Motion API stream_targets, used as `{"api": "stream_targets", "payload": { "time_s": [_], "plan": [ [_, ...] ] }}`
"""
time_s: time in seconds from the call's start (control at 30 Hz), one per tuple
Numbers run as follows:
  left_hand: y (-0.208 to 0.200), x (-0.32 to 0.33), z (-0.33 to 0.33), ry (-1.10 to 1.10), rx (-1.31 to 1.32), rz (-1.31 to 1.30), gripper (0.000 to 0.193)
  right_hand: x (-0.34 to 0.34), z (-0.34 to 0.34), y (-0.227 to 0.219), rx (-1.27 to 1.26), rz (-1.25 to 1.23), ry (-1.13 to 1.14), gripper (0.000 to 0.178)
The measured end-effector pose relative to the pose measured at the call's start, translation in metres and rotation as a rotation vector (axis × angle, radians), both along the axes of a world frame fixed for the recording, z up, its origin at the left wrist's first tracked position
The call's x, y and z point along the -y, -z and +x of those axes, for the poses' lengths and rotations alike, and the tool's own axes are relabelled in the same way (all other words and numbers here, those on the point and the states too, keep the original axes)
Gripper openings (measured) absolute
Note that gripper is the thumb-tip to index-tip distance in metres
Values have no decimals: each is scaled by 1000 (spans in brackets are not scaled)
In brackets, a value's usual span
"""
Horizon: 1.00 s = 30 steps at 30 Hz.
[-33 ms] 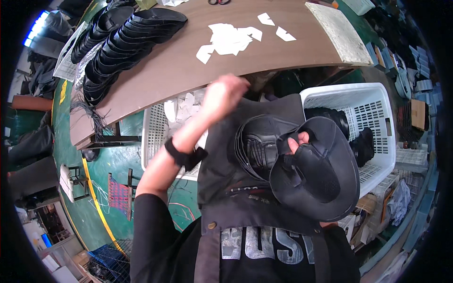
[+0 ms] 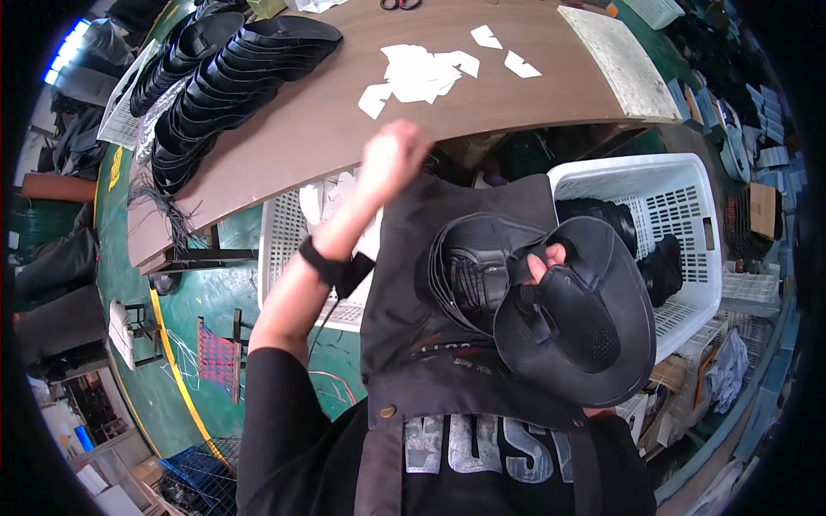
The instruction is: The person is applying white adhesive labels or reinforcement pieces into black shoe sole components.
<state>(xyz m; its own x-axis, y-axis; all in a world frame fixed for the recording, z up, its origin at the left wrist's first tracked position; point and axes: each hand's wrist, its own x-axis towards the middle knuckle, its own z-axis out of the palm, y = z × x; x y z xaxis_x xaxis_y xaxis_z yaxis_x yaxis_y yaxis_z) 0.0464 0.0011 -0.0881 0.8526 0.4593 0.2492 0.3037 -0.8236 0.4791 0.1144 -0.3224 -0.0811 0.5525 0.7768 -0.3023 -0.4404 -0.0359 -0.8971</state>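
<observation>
Left hand (image 2: 391, 155) and black piece (image 2: 576, 322) unmoved.

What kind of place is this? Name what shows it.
Probably a small workshop making caps or helmets: rows of black shells stacked on a long brown workbench, white plastic crates below, and the right hand holding another black shell.

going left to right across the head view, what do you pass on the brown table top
stack of black curved pieces → pile of white paper cutouts → two loose white scraps → pale speckled board
</observation>
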Motion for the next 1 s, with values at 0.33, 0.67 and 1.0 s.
{"api": "stream_targets", "payload": {
  "time_s": [0.33, 0.67, 1.0],
  "plan": [
    [54, -51, 5, -132, -287, 379, 71, -7, 11, 5, 19, -39, 26, 21],
    [17, -3, -51, -288, 124, -386, 15, 8, 11, 1, 68, 33, 73, 21],
    [-25, 168, -48, 104, 110, -728, 21, 17, -1, 3, 98, 43, 59, 20]
  ]
}}
